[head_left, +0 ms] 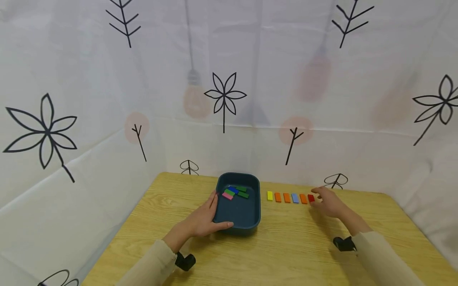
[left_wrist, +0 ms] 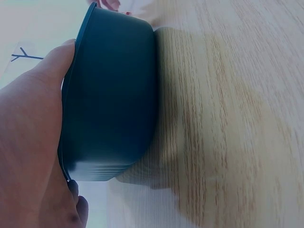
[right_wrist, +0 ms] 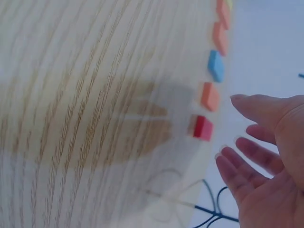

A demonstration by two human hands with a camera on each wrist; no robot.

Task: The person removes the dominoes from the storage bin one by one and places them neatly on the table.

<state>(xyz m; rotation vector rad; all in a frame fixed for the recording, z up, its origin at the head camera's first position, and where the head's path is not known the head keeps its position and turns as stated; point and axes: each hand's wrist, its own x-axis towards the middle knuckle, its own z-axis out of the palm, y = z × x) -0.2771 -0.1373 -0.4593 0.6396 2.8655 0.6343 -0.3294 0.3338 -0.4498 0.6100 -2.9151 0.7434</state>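
Note:
A dark teal plastic bin (head_left: 237,216) stands on the table, and my left hand (head_left: 204,218) holds its near left corner. The thumb lies over the front rim and the fingers run along the left side. Inside the bin lie loose green, blue and pink domino-like blocks (head_left: 227,196). My right hand (head_left: 328,202) hovers by the right end of a row of blocks, its fingers loosely bent and apart. The red block (right_wrist: 203,128) is nearest to it, standing on the table apart from the fingertips. Nothing shows in the right hand.
The row continues leftward from the red block with an orange block (head_left: 303,198), a light blue block (head_left: 295,198), two more orange ones and a yellow block (head_left: 270,196) close to the bin. White patterned cloth (head_left: 229,147) hangs behind the wooden table (head_left: 286,254).

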